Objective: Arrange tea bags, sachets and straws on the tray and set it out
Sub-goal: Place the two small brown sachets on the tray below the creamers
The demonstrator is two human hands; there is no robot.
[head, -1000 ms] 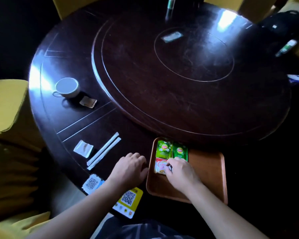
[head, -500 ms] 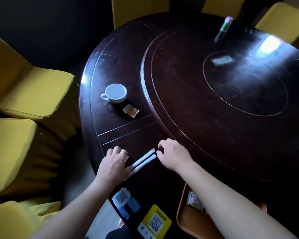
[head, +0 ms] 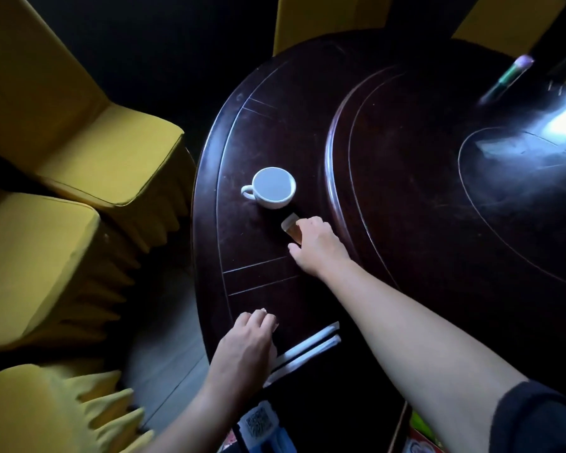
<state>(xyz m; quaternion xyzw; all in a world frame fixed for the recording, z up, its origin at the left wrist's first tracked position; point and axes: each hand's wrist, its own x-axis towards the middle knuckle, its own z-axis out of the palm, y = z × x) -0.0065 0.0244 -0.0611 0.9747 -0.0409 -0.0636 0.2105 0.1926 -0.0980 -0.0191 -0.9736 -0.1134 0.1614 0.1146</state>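
Where it touched the straws (head: 303,351) before, the right hand (head: 317,245) now pinches the brown sachet (head: 291,226).

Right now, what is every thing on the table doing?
White cup: upright, looks empty.
Brown sachet: flat on table, right hand fingers on it.
Two wrapped straws: lying side by side, left hand beside them.
Tray: mostly out of view.

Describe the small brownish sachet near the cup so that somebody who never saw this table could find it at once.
Start at the dark round table and find the white cup on its outer ring. Just below and to the right of the cup lies the brownish sachet, with the right hand reaching onto its near edge. It is small, flat and tan, unlike the two long white straws beside the left hand.
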